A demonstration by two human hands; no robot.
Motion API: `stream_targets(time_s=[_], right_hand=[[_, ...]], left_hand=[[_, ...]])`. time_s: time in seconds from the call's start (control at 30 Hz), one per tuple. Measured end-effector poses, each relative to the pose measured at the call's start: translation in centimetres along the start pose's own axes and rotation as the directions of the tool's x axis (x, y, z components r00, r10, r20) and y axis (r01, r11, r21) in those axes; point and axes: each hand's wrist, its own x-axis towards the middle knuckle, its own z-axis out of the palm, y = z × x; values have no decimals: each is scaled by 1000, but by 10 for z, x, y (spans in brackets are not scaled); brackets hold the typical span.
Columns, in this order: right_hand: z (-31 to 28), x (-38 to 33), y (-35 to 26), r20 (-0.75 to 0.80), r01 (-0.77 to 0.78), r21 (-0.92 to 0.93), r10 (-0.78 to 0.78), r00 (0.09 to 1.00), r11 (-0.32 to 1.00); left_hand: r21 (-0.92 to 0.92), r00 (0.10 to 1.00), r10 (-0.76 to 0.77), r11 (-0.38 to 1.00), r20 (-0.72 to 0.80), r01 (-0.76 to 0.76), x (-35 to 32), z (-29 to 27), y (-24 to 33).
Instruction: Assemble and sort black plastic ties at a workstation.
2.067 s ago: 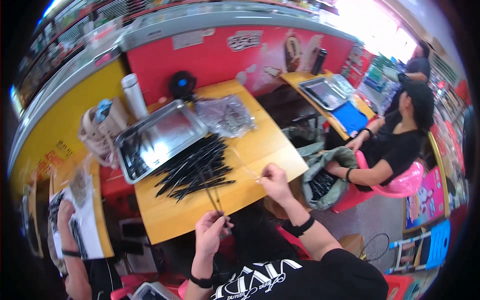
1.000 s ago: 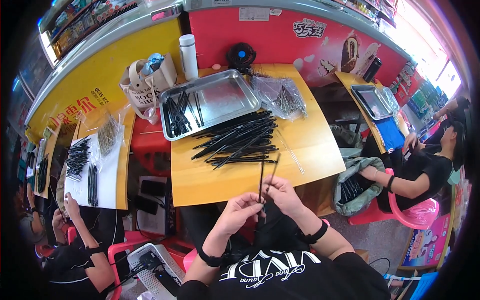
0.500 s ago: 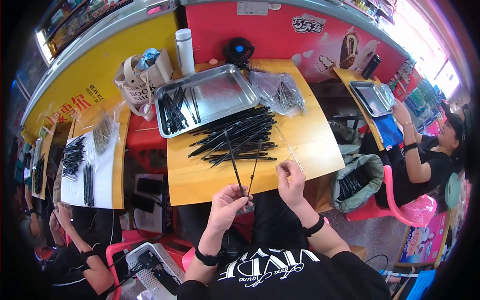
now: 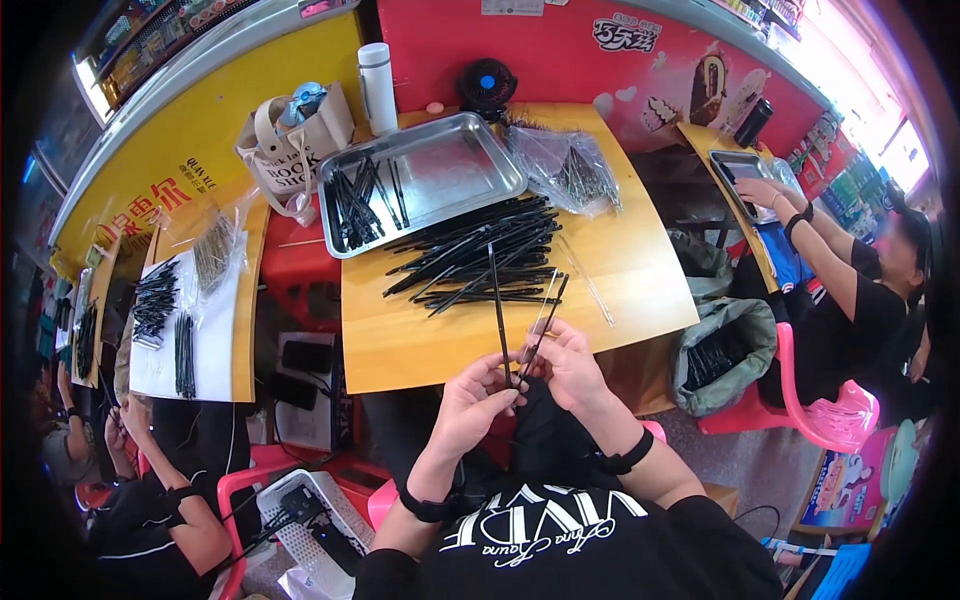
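I am holding two thin black sticks [image 4: 497,300] upright just past the near edge of the table [image 4: 640,270], over my lap. My left hand [image 4: 475,395] is pinching the lower end of one stick between thumb and fingers, closed on it. My right hand [image 4: 570,365] is closing around the lower end of the other stick, which is leaning to the right, and a thin clear sleeve [image 4: 545,300] is standing beside it; I cannot tell which hand is carrying the sleeve. The two hands are touching each other at the fingertips.

A loose pile [image 4: 475,255] of the same black sticks is lying across the middle of the table. A steel tray [image 4: 425,185] is sitting at the far left corner, with a few sticks gathered at its left end. A clear bag [image 4: 565,160] is lying toward the far right corner. A small black fan [image 4: 485,85] is standing at the far edge, and a white bottle [image 4: 378,85] and a tote [image 4: 295,135] are standing just off the far left corner.

A person [image 4: 850,270] is sitting to my right, reaching to another table.
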Motion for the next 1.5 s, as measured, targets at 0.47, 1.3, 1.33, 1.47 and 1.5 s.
stream_targets(time_s=[0.47,1.3,1.33,1.47,1.5], right_hand=[[3,-3,6,-24,-24,28,25,999,999],[-3,1,19,-69,73,61,-69,995,995],[-1,1,18,-92,112,56,-107,990,992],[10,-5,-2,-64,254,-140,-264,962,957],[7,-4,-9,-53,274,-182,-287,956,944]], left_hand=[[32,1000,0,999,-6,0,-2,3,1],[67,998,64,996,-11,-63,1,0,-5],[67,998,66,996,-12,-65,1,-1,-7],[143,994,78,987,-71,-67,-2,-6,-8],[189,992,100,978,-78,-84,-3,-6,-7]])
